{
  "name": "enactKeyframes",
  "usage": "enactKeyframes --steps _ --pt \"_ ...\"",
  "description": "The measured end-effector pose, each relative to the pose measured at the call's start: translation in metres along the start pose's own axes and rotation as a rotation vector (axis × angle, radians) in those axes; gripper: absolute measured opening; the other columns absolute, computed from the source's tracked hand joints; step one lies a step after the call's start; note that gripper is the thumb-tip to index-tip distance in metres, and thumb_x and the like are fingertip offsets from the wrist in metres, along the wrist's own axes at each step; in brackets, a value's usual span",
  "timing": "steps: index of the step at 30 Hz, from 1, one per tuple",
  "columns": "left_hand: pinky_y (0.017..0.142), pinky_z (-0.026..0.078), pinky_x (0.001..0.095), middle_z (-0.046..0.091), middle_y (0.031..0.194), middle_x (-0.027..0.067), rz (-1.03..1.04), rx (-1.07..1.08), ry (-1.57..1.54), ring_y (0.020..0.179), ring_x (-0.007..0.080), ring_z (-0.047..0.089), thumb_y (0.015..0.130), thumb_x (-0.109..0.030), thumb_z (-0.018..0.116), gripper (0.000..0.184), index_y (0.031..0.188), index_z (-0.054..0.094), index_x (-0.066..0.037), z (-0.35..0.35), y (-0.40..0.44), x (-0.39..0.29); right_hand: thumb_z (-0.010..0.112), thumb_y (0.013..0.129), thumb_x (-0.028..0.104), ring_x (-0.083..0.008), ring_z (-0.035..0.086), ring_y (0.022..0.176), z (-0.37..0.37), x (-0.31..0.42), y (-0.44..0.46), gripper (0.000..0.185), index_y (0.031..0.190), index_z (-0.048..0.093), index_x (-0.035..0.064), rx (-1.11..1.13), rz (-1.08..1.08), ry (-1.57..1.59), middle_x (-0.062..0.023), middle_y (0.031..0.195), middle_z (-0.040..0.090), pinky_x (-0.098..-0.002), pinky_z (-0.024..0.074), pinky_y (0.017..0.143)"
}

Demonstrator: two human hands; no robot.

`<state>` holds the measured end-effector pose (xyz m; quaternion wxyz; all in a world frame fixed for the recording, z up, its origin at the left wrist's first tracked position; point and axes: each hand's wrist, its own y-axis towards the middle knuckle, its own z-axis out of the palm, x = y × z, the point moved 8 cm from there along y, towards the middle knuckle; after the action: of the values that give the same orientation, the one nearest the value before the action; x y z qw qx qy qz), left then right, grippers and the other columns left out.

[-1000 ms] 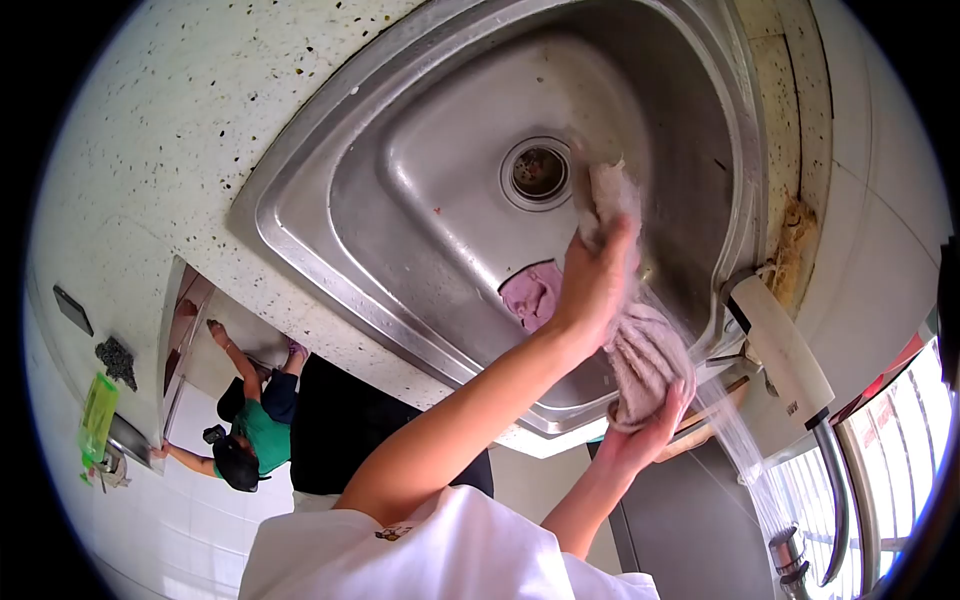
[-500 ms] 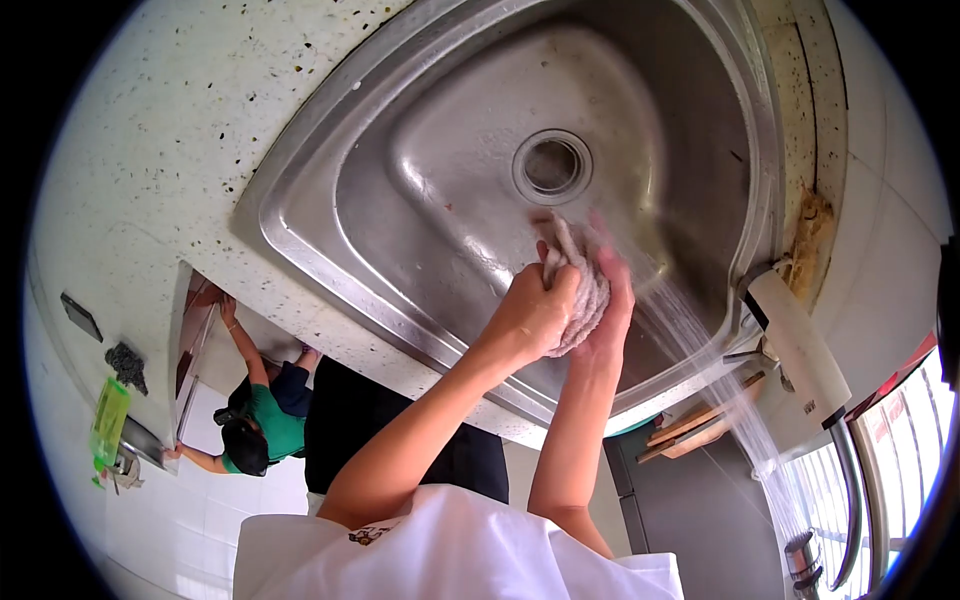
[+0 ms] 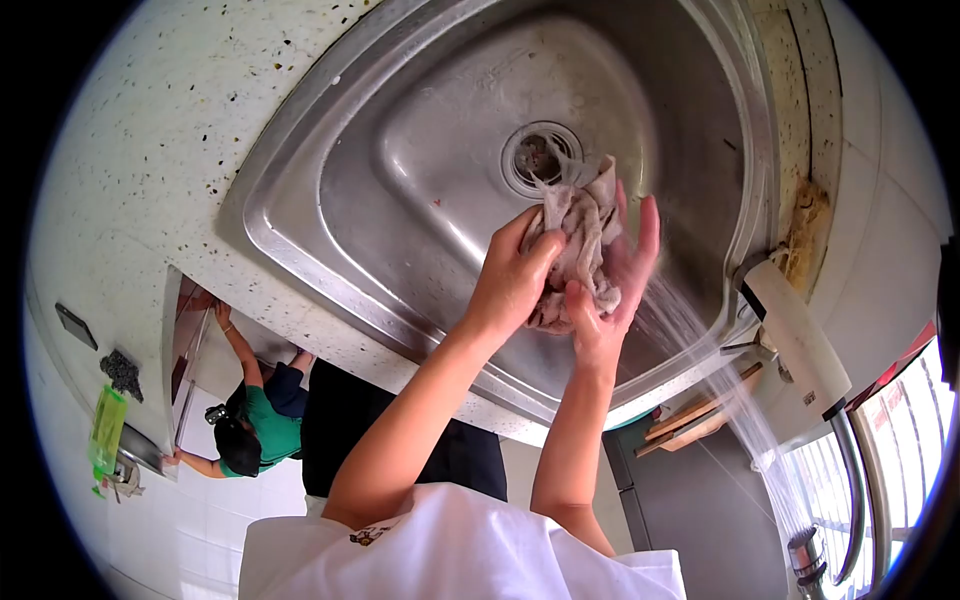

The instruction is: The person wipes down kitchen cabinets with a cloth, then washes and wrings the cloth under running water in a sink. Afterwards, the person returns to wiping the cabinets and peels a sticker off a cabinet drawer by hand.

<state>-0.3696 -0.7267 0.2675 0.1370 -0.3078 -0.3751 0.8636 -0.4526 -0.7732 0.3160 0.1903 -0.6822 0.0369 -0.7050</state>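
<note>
A wet, pinkish-grey cloth [image 3: 582, 232] is bunched between my two hands over the sink [image 3: 440, 160], its upper end near the drain [image 3: 540, 158]. My left hand [image 3: 518, 270] is closed round the cloth's left side, thumb on top. On the other side my right hand [image 3: 622, 275] has its thumb over the cloth's lower edge, while its fingers reach up behind it, partly stretched out. Water [image 3: 690, 340] sprays from the faucet head [image 3: 803, 552] toward my right hand. Water also drips from the cloth's upper end near the drain.
Speckled countertop [image 3: 170, 150] surrounds the sink. The faucet [image 3: 800, 345] rises at the right rim, with wooden boards [image 3: 700, 415] below. At left lie a phone-like dark object [image 3: 76, 326], a dark scrubber [image 3: 121, 372] and a green bottle [image 3: 107, 430]. A person in green [image 3: 265, 425] reaches into a cabinet.
The cloth has gone from a tight wad to a looser, more spread bunch. My right hand's fingers have opened out more, and both hands have shifted slightly up.
</note>
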Motion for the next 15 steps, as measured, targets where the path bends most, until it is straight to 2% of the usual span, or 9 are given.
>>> enactKeyframes --steps 1,2,3,5,6,7,10,13,15 --pt "0.094 0.044 0.0289 0.060 0.111 0.0072 -0.002 0.001 0.000 0.104 0.0123 0.056 0.092 -0.009 0.047 0.029 0.118 0.056 0.002 0.000 0.001 0.002 0.070 0.071 0.017 -0.0347 0.029 0.140 0.002 0.004 -0.001 0.103 0.152 0.007 0.0082 0.003 -0.079 0.083 -0.0254 0.151 0.026 -0.0437 0.0281 0.112" --pt "0.092 0.046 0.0294 0.061 0.111 0.0069 -0.042 -0.039 -0.102 0.102 0.0128 0.057 0.092 -0.007 0.045 0.029 0.117 0.056 0.002 -0.004 0.003 0.010 0.077 0.068 0.027 -0.0339 0.022 0.143 -0.001 0.001 -0.002 0.111 0.153 0.009 0.0092 -0.034 -0.049 0.121 -0.0235 0.153 0.023 -0.0432 0.0202 0.115" --pt "0.091 0.047 0.0298 0.062 0.110 0.0065 -0.081 -0.078 -0.203 0.101 0.0134 0.059 0.091 -0.005 0.043 0.030 0.116 0.057 0.001 -0.006 0.004 0.015 0.077 0.068 0.027 -0.0339 0.022 0.143 -0.003 0.000 -0.002 0.111 0.153 0.009 0.0092 -0.036 -0.049 0.122 -0.0235 0.153 0.023 -0.0432 0.0202 0.115" --pt "0.090 0.049 0.0303 0.062 0.112 0.0068 -0.063 -0.100 -0.258 0.101 0.0149 0.061 0.091 -0.004 0.042 0.032 0.119 0.056 0.001 -0.002 0.006 0.016 0.076 0.065 0.025 -0.0330 0.023 0.143 -0.021 -0.005 -0.004 0.109 0.152 0.012 0.0093 -0.211 -0.020 0.189 -0.0230 0.152 0.025 -0.0422 0.0174 0.116" --pt "0.087 0.049 0.0293 0.062 0.106 0.0056 -0.076 -0.138 -0.354 0.097 0.0128 0.060 0.092 -0.003 0.042 0.027 0.113 0.058 0.000 0.001 0.007 0.015 0.069 0.068 0.023 -0.0326 0.025 0.142 -0.025 -0.006 -0.004 0.101 0.152 0.015 0.0087 -0.221 -0.026 0.299 -0.0237 0.152 0.026 -0.0419 0.0175 0.117" --pt "0.084 0.049 0.0282 0.062 0.101 0.0045 -0.089 -0.176 -0.452 0.093 0.0107 0.059 0.093 -0.003 0.042 0.022 0.107 0.059 -0.001 0.002 0.006 0.016 0.069 0.068 0.023 -0.0326 0.025 0.142 -0.027 -0.006 -0.004 0.101 0.152 0.015 0.0087 -0.222 -0.027 0.300 -0.0237 0.152 0.026 -0.0419 0.0175 0.117" --pt "0.087 0.049 0.0302 0.062 0.104 0.0055 -0.118 -0.100 -0.476 0.096 0.0127 0.060 0.095 -0.007 0.040 0.023 0.109 0.058 -0.003 0.006 0.008 0.023 0.058 0.074 0.026 -0.0353 0.026 0.141 -0.031 -0.008 -0.005 0.090 0.151 0.016 0.0078 -0.266 0.046 0.434 -0.0270 0.150 0.026 -0.0432 0.0219 0.116" --pt "0.090 0.047 0.0315 0.062 0.106 0.0051 -0.197 -0.087 -0.526 0.099 0.0135 0.059 0.097 -0.014 0.039 0.025 0.111 0.058 -0.005 0.009 0.010 0.037 0.060 0.076 0.027 -0.0365 0.025 0.141 -0.029 -0.011 -0.007 0.089 0.151 0.016 0.0071 -0.268 0.115 0.575 -0.0281 0.151 0.025 -0.0453 0.0226 0.115" --pt "0.092 0.047 0.0323 0.062 0.107 0.0047 -0.251 -0.103 -0.561 0.101 0.0140 0.059 0.099 -0.018 0.039 0.026 0.112 0.058 -0.007 0.010 0.010 0.043 0.061 0.077 0.029 -0.0372 0.026 0.141 -0.030 -0.010 -0.005 0.089 0.151 0.017 0.0065 -0.270 0.116 0.533 -0.0285 0.150 0.026 -0.0464 0.0223 0.116"
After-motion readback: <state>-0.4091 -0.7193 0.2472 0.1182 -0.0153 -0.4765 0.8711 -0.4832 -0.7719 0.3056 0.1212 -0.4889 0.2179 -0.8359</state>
